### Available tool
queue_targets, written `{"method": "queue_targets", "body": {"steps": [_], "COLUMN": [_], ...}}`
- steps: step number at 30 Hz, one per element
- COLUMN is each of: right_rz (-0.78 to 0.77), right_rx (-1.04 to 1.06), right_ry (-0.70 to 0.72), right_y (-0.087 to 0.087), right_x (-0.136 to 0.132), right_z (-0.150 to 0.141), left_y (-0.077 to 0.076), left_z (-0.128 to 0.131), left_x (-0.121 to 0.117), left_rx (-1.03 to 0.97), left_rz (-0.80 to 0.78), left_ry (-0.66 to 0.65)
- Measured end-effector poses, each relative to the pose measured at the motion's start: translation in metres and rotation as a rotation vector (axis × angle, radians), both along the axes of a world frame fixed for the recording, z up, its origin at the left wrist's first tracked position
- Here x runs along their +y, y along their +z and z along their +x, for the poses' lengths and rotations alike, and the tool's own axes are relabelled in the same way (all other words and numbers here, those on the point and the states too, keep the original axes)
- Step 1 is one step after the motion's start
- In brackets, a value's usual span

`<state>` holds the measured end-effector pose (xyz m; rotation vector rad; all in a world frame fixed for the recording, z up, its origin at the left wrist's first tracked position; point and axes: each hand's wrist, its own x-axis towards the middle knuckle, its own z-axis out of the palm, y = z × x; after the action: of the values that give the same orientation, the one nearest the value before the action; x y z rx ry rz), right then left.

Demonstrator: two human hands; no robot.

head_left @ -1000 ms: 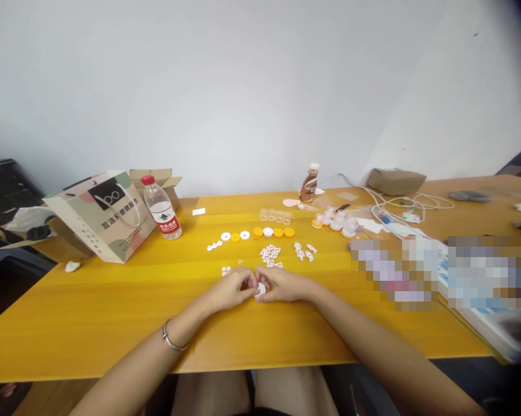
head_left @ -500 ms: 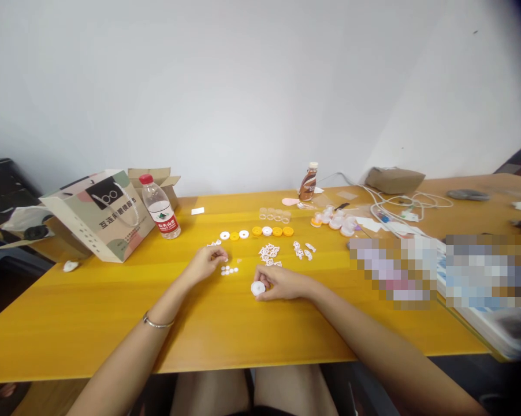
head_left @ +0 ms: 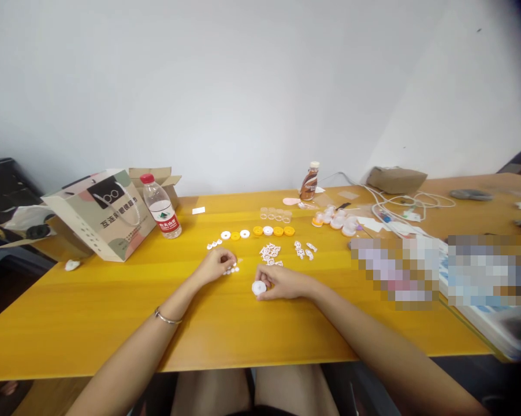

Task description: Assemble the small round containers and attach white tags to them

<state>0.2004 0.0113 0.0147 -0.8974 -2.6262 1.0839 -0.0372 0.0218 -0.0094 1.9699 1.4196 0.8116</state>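
Note:
My right hand (head_left: 284, 283) grips a round white plastic disc (head_left: 259, 288) by its edge, face tilted up, just above the table. My left hand (head_left: 216, 266) is closed in a pinch over the small white round pieces (head_left: 232, 270), partly covering them. Whatever its fingertips hold, if anything, is hidden. Beyond my right hand lies a pile of white openwork pieces (head_left: 270, 252), with several more white pieces (head_left: 304, 250) to its right. Behind my left hand sits a short row of small white parts (head_left: 214, 244).
White and yellow rings (head_left: 235, 236) and yellow caps (head_left: 278, 231) form a row farther back, before clear cups (head_left: 275, 215). A water bottle (head_left: 162, 207) and paper bag (head_left: 100, 216) stand left. A brown drink bottle (head_left: 309, 182), domed pieces (head_left: 336, 219) and cables (head_left: 382, 211) are right.
My left hand has shifted right, from beside the small white round pieces to over them, uncovering the row of small parts behind it. My right hand still holds the white disc in place.

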Motion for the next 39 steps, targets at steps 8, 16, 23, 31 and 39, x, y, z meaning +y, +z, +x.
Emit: {"method": "queue_targets", "body": {"steps": [8, 16, 23, 31, 39], "right_rz": [-0.006, -0.017, -0.044, -0.071, -0.062], "right_rx": [0.0, 0.018, 0.043, 0.046, 0.087], "right_ry": [0.002, 0.011, -0.01, -0.031, -0.002], "right_y": [0.002, 0.001, -0.001, -0.003, -0.004], "right_x": [0.0, 0.001, 0.004, 0.005, 0.005], "right_z": [0.0, 0.0, -0.003, -0.003, -0.003], "left_y": [0.001, 0.028, 0.024, 0.018, 0.017], "left_z": [-0.003, 0.023, 0.048, 0.051, 0.054], "left_x": [-0.003, -0.032, -0.044, -0.047, -0.046], "left_rx": [0.066, 0.148, 0.283, 0.522, 0.541], "left_rz": [0.073, 0.241, 0.312, 0.538, 0.578], "left_ry": [-0.038, -0.308, -0.456, -0.448, -0.454]}}
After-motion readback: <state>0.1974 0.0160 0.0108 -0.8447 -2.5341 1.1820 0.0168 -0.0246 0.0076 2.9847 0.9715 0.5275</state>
